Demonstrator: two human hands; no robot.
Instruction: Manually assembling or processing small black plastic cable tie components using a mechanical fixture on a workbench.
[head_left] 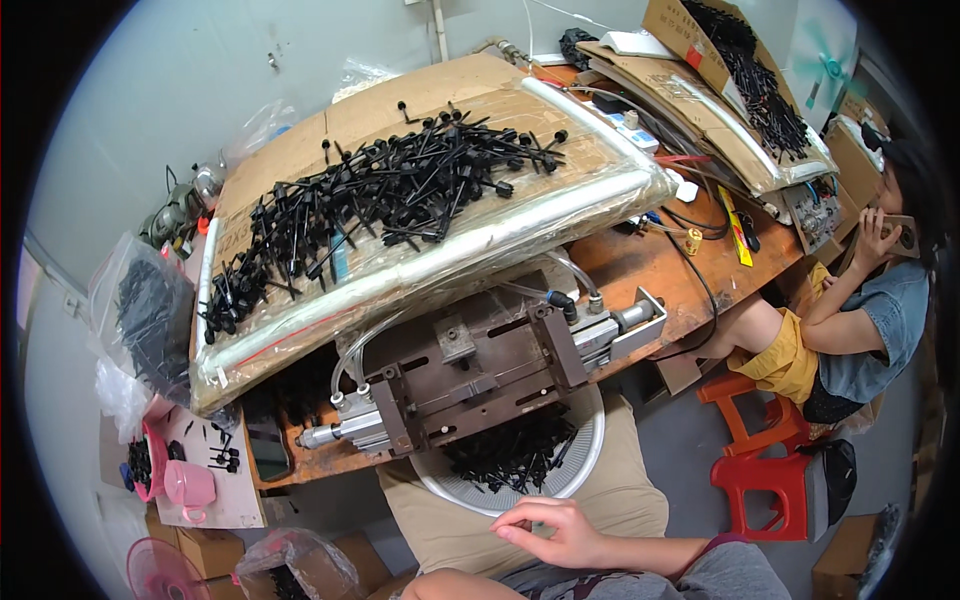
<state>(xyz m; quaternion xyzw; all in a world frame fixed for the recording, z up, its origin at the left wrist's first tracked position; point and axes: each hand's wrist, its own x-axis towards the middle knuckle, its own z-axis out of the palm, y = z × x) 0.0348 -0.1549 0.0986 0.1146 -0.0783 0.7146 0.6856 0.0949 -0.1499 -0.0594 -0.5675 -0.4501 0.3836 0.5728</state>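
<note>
My right hand is in front of my lap, by the near rim of a round, pale basket. Its fingers are curled together toward the thumb; whatever they may hold is hidden. Of my left arm only a stretch shows at the lower edge, with the hand out of the picture. Many black plastic stem-like parts lie in the basket on my lap. Above it a brown metal clamping fixture with air cylinders sits at the table's edge.
A tilted cardboard board bears a heap of black stem-like parts. Pink mug and a bag of black pieces are at left. To the right, a person sits beside red stools. Hoses cross the wooden table.
</note>
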